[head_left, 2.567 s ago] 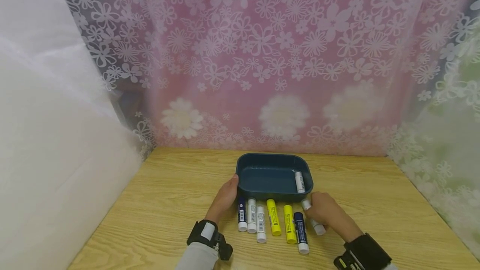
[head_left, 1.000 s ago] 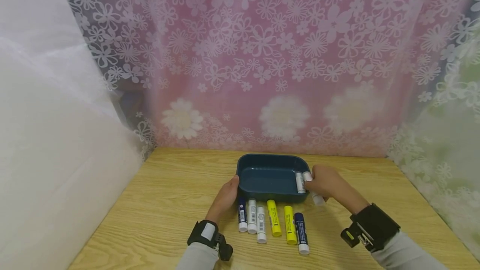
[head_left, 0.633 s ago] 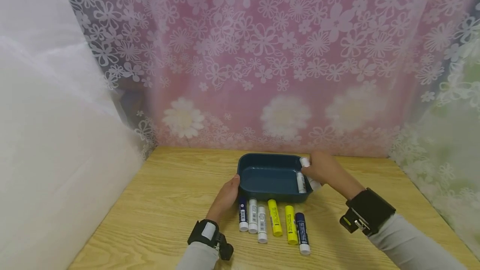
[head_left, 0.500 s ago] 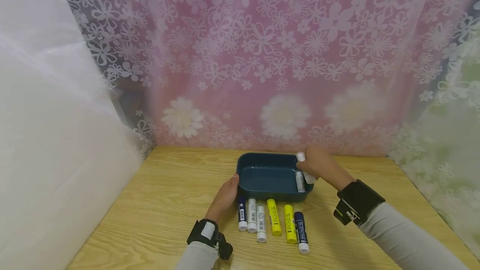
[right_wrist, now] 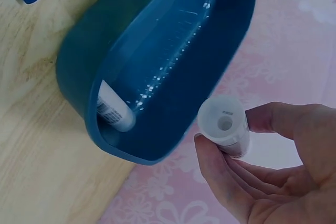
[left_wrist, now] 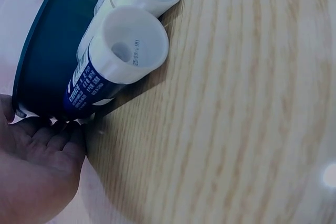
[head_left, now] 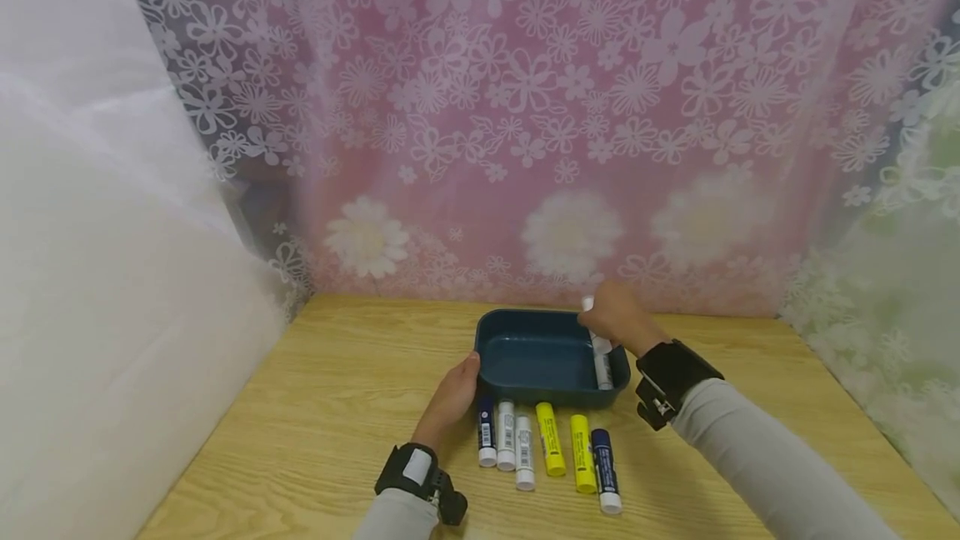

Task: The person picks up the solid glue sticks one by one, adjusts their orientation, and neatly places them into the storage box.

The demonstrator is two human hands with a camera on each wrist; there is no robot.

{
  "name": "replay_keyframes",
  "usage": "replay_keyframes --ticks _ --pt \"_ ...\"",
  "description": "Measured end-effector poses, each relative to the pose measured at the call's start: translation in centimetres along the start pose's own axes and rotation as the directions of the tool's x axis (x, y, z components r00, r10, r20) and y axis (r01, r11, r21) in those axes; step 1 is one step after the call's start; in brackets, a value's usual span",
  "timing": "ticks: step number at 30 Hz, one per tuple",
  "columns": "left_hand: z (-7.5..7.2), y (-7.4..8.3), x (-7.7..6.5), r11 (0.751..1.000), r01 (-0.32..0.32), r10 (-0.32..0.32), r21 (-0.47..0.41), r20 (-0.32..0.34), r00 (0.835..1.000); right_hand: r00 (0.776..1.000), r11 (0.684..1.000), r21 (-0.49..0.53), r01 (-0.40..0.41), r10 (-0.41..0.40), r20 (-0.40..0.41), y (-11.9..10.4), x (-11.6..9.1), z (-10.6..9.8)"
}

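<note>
White glue stick (right_wrist: pixel 226 125), pinched by its sides in my right hand (head_left: pixel 621 319), at the right end of the blue box (head_left: pixel 547 397); my left hand (head_left: pixel 452 392) grips the opposite end, probably for steadiness.

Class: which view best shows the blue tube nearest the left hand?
The left wrist view: the blue tube is close, its hollow white end facing us. The head view shows it small; the right wrist view omits it.
</note>
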State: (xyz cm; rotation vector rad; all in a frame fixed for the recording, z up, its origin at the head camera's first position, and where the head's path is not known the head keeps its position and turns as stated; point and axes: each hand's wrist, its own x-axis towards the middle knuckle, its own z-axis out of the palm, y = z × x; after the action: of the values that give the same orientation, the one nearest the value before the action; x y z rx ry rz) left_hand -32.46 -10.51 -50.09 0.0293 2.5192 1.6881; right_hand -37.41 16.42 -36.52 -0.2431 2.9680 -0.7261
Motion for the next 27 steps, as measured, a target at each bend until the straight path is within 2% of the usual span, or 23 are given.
replay_keyframes --ticks 7,13,18,21,23,27 --pt "-0.2 0.2 0.0 1.0 -0.002 0.002 0.005 -0.005 1.0 1.0 0.999 0.039 -0.001 0.002 -0.027 0.6 0.5 0.3" --pt "-0.3 0.2 0.1 1.0 0.009 -0.009 0.0 -0.003 1.0 0.998 0.999 0.009 -0.03 0.031 -0.049 0.5 0.8 0.6" --pt "-0.1 0.0 0.1 1.0 0.009 -0.009 0.001 -0.003 1.0 0.99 0.998 0.063 0.021 -0.012 -0.138 1.2 0.6 1.8" --pt "-0.1 0.1 0.1 1.0 0.012 -0.012 0.004 -0.003 1.0 0.982 0.997 0.061 0.047 -0.034 -0.187 1.8 0.7 2.8" --pt "0.0 0.1 0.1 1.0 0.022 -0.022 -0.007 0.0 1.0 0.978 0.997 0.062 0.048 -0.035 -0.203 2.1 0.8 3.4" --pt "0.1 0.1 0.1 1.0 0.023 -0.023 -0.015 0.004 1.0 0.984 0.998 0.06 0.009 0.002 -0.178 2.3 0.5 4.4"
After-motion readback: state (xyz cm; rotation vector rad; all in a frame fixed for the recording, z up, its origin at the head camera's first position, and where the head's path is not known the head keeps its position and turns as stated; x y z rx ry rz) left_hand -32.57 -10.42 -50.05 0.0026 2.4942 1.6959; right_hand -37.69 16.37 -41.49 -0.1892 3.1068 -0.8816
